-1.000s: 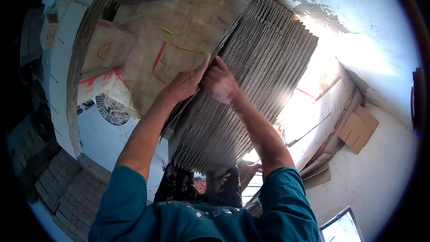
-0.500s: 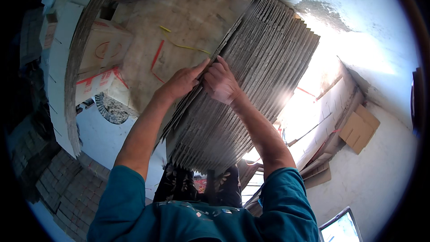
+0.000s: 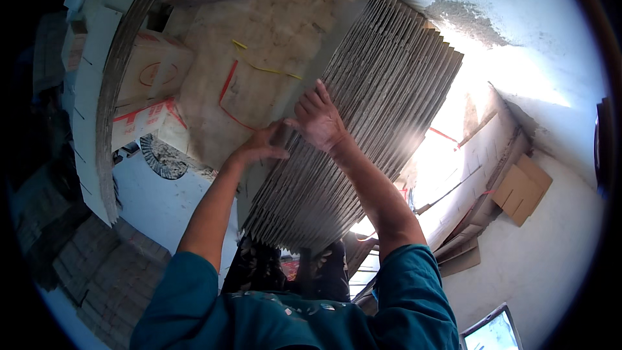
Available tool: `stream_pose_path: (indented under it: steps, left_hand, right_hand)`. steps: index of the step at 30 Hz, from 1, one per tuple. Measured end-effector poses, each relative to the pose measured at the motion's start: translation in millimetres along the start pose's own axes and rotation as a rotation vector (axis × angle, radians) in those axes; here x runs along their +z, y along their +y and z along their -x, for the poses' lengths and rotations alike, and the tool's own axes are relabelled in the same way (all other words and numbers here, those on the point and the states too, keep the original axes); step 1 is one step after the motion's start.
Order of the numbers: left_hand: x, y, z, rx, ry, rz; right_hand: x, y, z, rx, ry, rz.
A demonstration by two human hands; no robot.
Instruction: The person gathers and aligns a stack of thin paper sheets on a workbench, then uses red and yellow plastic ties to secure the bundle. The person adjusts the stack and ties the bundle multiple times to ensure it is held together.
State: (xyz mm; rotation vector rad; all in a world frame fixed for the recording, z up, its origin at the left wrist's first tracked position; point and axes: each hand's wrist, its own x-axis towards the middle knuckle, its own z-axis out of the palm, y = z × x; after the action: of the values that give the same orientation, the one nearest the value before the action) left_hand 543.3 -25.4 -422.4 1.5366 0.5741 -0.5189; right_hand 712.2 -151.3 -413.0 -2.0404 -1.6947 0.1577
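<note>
A thick row of grey-brown cardboard sheets [image 3: 372,100] stands on edge in front of me, its notched edges facing up. My right hand [image 3: 321,120] rests on those edges near the left side of the row, its thumb stretched out leftward, away from the fingers. Beside it, my left hand [image 3: 260,145] lies against the bare face of the leftmost sheet [image 3: 332,42], thumb and fingers spread. Part of the left fingers is in shadow and blurred. Neither hand visibly holds a sheet.
Red strap [image 3: 227,84] and yellow strap [image 3: 269,69] lie on the brown board [image 3: 272,10]. Cartons [image 3: 159,68] and a long cardboard stack [image 3: 97,104] stand at the left. A folded cardboard piece [image 3: 521,188] leans by the right wall. Bundles [image 3: 107,266] sit lower left.
My left hand has come down and nearer along the row, and its fingers have spread. The right thumb has moved out from the fingers. More of the leftmost sheet's face now shows.
</note>
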Motion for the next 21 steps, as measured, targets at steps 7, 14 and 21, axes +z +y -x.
stream_pose_path:
  steps: [7, 14, 21]
  left_hand:
    - [16.0, -12.0, 2.2, -0.084, -0.04, 0.145]
    - [-5.9, -9.2, -8.8, -0.023, -0.135, 0.296]
    - [-42.8, -36.8, -108.6, -0.097, 0.879, -0.139]
  right_hand:
    - [8.1, 1.3, -0.6, -0.035, -0.035, 0.033]
    - [8.9, 4.0, -0.7, -0.033, -0.106, 0.07]
    - [7.4, -1.5, -11.0, -0.068, -0.156, 0.114]
